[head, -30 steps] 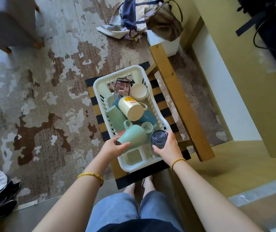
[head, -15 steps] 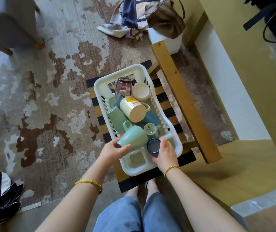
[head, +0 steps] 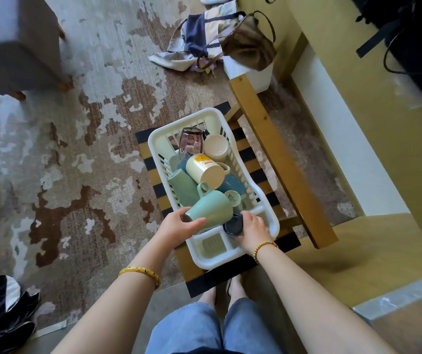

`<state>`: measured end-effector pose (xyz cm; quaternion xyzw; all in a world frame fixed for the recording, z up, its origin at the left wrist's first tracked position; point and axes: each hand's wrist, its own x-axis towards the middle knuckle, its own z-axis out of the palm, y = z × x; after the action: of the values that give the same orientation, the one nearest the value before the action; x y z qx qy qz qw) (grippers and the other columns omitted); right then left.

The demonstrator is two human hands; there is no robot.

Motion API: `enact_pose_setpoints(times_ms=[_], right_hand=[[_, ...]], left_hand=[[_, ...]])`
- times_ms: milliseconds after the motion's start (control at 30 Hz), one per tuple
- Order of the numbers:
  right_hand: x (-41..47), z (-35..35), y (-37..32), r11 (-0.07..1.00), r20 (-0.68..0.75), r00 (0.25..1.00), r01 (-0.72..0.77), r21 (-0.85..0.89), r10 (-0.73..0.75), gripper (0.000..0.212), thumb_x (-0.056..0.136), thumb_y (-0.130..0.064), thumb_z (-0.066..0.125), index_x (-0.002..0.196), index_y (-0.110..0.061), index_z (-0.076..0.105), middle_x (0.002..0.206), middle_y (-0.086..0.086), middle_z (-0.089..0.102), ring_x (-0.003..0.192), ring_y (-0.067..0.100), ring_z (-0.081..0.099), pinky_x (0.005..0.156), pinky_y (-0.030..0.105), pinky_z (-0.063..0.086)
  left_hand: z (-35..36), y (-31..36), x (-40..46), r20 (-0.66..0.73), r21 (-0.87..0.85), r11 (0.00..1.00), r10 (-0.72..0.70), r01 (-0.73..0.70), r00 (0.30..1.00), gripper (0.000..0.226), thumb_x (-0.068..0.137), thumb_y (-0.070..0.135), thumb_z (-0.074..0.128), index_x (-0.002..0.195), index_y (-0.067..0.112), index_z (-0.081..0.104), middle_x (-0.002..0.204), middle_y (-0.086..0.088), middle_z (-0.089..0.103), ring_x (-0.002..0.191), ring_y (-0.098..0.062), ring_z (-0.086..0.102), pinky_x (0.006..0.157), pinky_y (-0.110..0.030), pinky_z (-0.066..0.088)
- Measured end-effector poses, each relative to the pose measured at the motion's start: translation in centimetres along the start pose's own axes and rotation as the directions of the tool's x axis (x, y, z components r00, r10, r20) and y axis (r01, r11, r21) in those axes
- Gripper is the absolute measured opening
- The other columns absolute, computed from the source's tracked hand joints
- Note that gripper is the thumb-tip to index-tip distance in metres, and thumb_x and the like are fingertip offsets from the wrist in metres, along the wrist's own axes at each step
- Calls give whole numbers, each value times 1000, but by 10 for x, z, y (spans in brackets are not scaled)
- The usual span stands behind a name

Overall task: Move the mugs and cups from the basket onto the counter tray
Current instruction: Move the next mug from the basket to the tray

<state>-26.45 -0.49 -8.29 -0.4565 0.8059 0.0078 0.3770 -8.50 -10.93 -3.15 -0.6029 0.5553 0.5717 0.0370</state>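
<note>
A worn beige and brown patterned rug (head: 82,139) fills the left of the frame. At centre, a white slotted plastic basket (head: 268,200) sits on a black-and-yellow striped seat (head: 258,175) beside a wooden rail (head: 281,159). Inside lie a cream mug with a yellow label (head: 204,171) on its side, a purple tinted glass (head: 190,143) and a beige cup (head: 216,148) toward the far end. The left hand (head: 179,226) grips a pale green ceramic mug (head: 211,209) at the basket's near end. The right hand (head: 252,229) curls round a small dark blue cup (head: 233,224) just beside it.
</note>
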Motion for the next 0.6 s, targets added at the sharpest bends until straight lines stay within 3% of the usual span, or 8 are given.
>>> enact_pose_setpoints(times_ms=[167,267,400,500,600], right_hand=[[-21,-42,-8,978,-116,990,100,184,-79,61,90,-14,48,144,-18,20,150,5,26,138,23,24,113,39,25],[-36,-73,-18,928,-151,981,165,334,-120,63,89,-10,45,145,-21,19,151,4,24,138,20,25,113,37,27],[-59,-114,-27,684,-103,994,52,728,34,50,97,-26,44,143,-10,30,142,8,42,127,19,42,100,28,33],[-77,-138,-19,596,-213,968,94,797,132,25,97,-22,46,115,-7,57,120,16,60,110,24,56,99,35,44],[-102,-158,-5,263,-198,943,126,956,268,15,98,-17,43,100,-10,56,111,14,59,102,25,57,90,39,50]], left_hand=[[-4,23,-11,9,-17,999,33,-33,999,48,81,37,67,122,15,56,77,2,60,60,-10,60,61,-23,55],[-7,47,-17,55,-19,997,79,-78,995,50,82,35,68,125,13,53,76,2,56,58,-8,58,54,-20,54],[-7,90,-25,133,50,984,165,-173,977,64,79,38,70,133,15,45,88,2,54,68,-11,61,49,-17,49],[1,123,-34,158,137,936,301,-323,940,62,76,42,72,128,17,50,90,3,55,70,-9,60,49,-15,46],[18,153,-50,170,127,894,407,-429,898,53,72,49,72,117,29,53,97,4,58,80,-9,61,61,-19,52]])
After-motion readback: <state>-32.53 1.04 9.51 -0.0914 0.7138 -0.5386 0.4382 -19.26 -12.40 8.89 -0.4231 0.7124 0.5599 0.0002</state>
